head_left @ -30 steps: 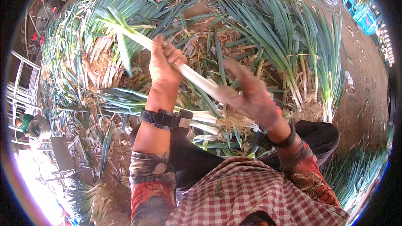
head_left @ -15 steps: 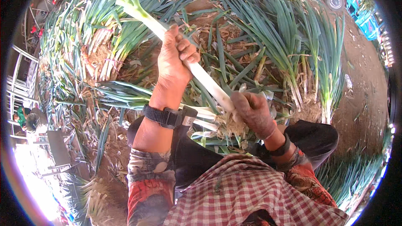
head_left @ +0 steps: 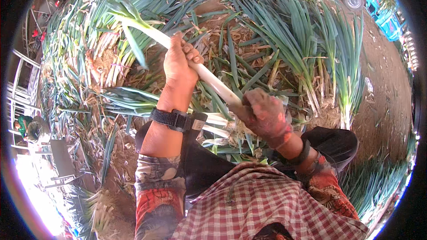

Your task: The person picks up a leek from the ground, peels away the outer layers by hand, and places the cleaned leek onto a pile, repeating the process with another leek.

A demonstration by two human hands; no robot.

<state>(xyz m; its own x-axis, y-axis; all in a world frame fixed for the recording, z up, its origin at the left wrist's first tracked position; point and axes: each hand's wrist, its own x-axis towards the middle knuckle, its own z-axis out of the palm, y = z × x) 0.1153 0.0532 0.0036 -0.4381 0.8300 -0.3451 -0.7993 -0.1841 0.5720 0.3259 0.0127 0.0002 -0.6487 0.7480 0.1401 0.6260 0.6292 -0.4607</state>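
Observation:
A single leek (head_left: pixel 213 81) slants across the middle, its green leaves up at the left and its root end down at the right. My left hand (head_left: pixel 180 64) is wrapped round the upper part of its white stalk. At the root end my right hand (head_left: pixel 264 115) closes on the leek, hiding most of the roots. Just below lie several more leeks (head_left: pixel 216 131), roots to the right and green tops (head_left: pixel 129 100) to the left, partly behind my left forearm.
Tied bundles of leeks (head_left: pixel 106 58) lie at the left, and tall loose leeks (head_left: pixel 307 49) at the right. Trimmed leaves and dry peelings (head_left: pixel 209 44) litter the ground. A metal rack (head_left: pixel 20 84) stands far left; a blue vehicle (head_left: pixel 382 22) with a wheel (head_left: pixel 354 0) is far right.
The leek has shifted slightly left, and one of its leaves now hangs down. My right hand has turned and spread more of itself over the root end. My left grip stays.

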